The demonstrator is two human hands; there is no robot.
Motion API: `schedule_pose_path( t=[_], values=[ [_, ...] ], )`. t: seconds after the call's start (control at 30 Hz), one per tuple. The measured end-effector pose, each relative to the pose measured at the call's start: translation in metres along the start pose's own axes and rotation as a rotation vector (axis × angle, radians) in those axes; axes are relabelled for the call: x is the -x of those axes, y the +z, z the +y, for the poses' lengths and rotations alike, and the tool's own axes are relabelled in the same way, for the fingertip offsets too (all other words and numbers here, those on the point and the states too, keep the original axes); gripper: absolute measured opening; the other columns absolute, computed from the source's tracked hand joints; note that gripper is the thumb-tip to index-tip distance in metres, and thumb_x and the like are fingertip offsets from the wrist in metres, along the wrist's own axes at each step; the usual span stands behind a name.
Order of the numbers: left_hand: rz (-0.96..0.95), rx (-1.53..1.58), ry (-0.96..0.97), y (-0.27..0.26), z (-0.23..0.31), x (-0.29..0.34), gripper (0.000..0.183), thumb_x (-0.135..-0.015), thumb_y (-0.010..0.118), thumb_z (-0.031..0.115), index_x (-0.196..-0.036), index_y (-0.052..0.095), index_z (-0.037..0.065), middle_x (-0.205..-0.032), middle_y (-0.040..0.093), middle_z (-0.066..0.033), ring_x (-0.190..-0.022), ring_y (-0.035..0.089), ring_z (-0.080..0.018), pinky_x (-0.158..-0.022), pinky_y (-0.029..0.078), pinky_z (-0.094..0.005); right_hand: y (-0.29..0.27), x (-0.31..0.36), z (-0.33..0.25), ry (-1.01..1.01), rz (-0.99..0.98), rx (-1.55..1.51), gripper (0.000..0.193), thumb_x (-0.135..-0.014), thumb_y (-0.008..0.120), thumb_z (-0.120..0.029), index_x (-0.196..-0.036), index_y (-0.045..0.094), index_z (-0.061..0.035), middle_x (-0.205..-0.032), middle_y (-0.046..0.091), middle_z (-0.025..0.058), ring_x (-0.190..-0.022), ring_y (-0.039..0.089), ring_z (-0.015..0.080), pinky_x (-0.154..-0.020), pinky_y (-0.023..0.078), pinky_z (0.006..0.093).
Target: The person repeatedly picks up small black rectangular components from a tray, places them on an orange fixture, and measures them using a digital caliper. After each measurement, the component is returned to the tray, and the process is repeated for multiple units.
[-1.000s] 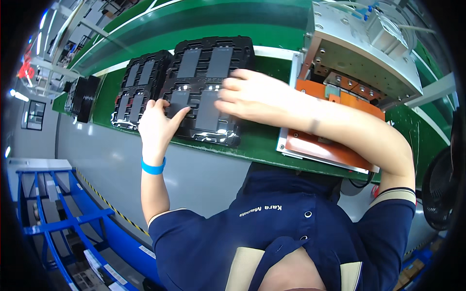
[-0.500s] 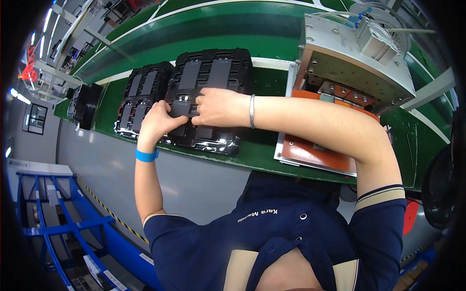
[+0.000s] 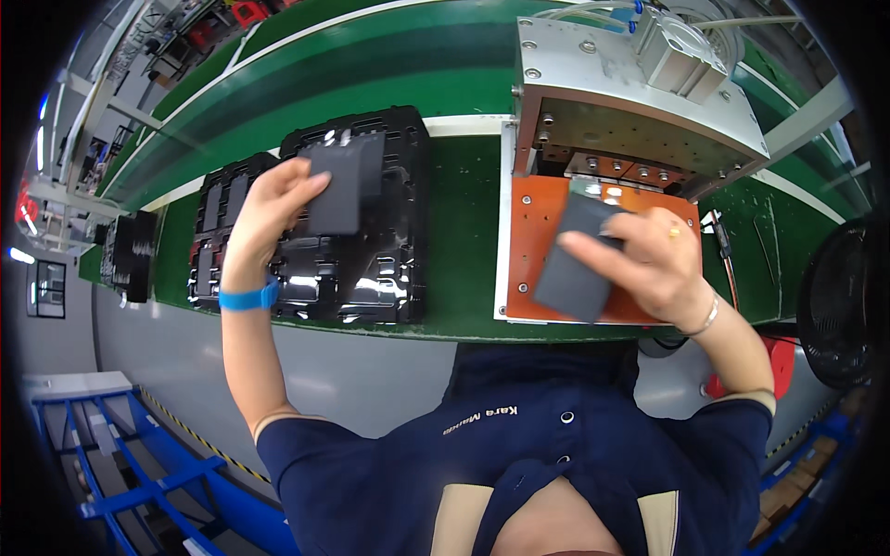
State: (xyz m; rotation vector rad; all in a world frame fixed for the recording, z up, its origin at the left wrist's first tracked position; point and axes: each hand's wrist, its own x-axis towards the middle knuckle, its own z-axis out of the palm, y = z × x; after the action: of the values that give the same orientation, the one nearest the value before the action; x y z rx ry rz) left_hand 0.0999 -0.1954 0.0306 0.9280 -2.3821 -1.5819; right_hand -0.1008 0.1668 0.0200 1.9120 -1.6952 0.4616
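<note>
Over the black plastic tray [image 3: 394, 264], my left hand [image 3: 269, 208] pinches a flat dark grey battery [image 3: 336, 199] by its left edge. Shiny tabs show at that battery's far end. Another dark grey piece [image 3: 369, 157] lies beside and partly behind it. My right hand [image 3: 654, 264] grips a second flat battery [image 3: 579, 269], tilted, above the orange plate [image 3: 533, 222] of the metal press. Its silvery tabs point toward the press opening. Motion blurs the right fingers a little, and whether this battery touches the plate I cannot tell.
A metal press [image 3: 640, 102] with hoses stands over the orange plate's far side. Left of the near tray sits another black tray [image 3: 218, 208] of dark pieces, then a tray stack [image 3: 130, 255]. A caliper [image 3: 721, 241] lies right of the plate, near a black fan [image 3: 839, 301].
Both hands were together at the near tray. My right hand has moved right to the orange plate with a battery in it, and my left now holds another battery above the tray.
</note>
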Motion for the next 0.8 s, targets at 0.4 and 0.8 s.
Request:
schedule_pose_path(
  t=[0.4,0.8],
  values=[
    [0.379,-0.636,0.506,0.052,-0.012,-0.078,0.029,-0.081,0.078,0.022,-0.095,0.063,0.001,-0.062,0.054,0.0000,-0.050,0.047,-0.0063,-0.048,0.038,-0.0222,-0.006,0.061,-0.029,0.632,-0.136,-0.090,0.032,-0.075,0.061,-0.002,-0.106,0.066,-0.0068,-0.106,0.063,0.0045,-0.090,0.062,0.0215,-0.071,0.051,0.0337],
    [-0.646,-0.657,1.141,0.210,0.061,0.021,0.069,-0.076,0.069,0.057,-0.129,0.058,0.014,-0.143,0.043,-0.0192,-0.133,0.040,-0.0376,-0.109,0.026,-0.0598,0.014,0.048,0.012,0.505,-0.131,-0.046,0.023,-0.076,0.065,-0.013,-0.099,0.066,-0.0119,-0.093,0.055,0.0022,-0.091,0.054,0.0222,-0.074,0.048,0.0336]
  ],
)
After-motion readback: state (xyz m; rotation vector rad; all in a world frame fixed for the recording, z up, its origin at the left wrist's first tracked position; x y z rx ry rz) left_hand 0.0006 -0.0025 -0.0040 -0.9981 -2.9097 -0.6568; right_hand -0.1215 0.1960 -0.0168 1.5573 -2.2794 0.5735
